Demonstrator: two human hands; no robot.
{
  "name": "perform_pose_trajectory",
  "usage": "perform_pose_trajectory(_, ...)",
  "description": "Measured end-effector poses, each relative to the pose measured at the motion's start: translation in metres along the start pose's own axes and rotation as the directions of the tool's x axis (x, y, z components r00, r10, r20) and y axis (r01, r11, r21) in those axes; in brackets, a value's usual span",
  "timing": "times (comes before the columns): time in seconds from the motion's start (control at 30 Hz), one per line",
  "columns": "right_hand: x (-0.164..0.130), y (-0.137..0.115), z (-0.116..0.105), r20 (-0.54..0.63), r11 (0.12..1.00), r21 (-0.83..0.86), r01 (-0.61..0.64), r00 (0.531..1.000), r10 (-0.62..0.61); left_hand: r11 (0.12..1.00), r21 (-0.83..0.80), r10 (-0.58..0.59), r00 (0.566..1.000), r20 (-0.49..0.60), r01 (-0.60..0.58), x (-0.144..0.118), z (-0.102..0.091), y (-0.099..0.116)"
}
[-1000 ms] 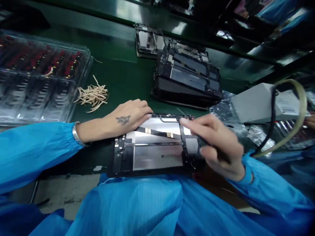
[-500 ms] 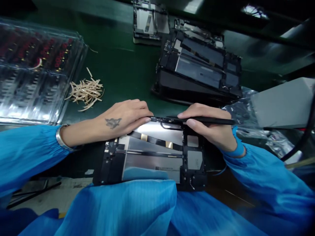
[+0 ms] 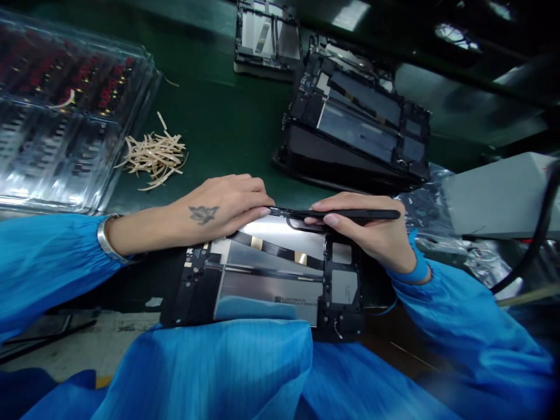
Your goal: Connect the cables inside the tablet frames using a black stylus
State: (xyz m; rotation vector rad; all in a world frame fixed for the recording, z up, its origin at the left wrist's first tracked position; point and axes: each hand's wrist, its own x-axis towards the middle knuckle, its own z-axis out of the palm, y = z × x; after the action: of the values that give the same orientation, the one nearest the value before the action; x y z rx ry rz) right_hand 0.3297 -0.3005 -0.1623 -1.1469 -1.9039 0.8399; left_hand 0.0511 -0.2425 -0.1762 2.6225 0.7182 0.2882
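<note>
Tablet unit: one opened flat device (image 3: 266, 286), silver plate and dark strip exposed, lying flat at the near middle, next to the blue gown (image 3: 227, 367).
Left hand: mine on the left (image 3: 231, 204), fingers drawn together, thumb and fingertips at the unit's far rim; whether they pinch a part there I cannot tell.
Right hand: mine on the right (image 3: 370, 232), pinching a slim black tool (image 3: 378, 214) between thumb and fingers, tip aimed left along the far rim; contact cannot be told.
Step in hand: fine work with the tool at the far rim, as I judge it.
Next move calls for: a steady unit under the left hand and light, exact control of the tip, in my judgement.
Writing: a small printed line on the silver plate, and fainter print on the pale patch to its right; both too small for me to read. Brands: none legible.
Far right: a stack of similar units (image 3: 359, 140); beyond it, at the far middle, another unit (image 3: 266, 38).
Left: clear tray (image 3: 142, 87) with red and dark parts; beside it, a heap of pale strips (image 3: 155, 154) on the green bench (image 3: 214, 128).
Right: grey box (image 3: 494, 195), clear plastic wrapping (image 3: 431, 204) near it.
</note>
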Motion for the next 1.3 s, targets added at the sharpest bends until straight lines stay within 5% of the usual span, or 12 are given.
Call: perform_pose_trajectory(1.3,-0.004,0.005,-0.001,-0.01,0.998,0.01,-0.056,0.998,0.056,0.997,-0.072,-0.006,0.995,-0.098,-0.002,-0.002,0.014,-0.006)
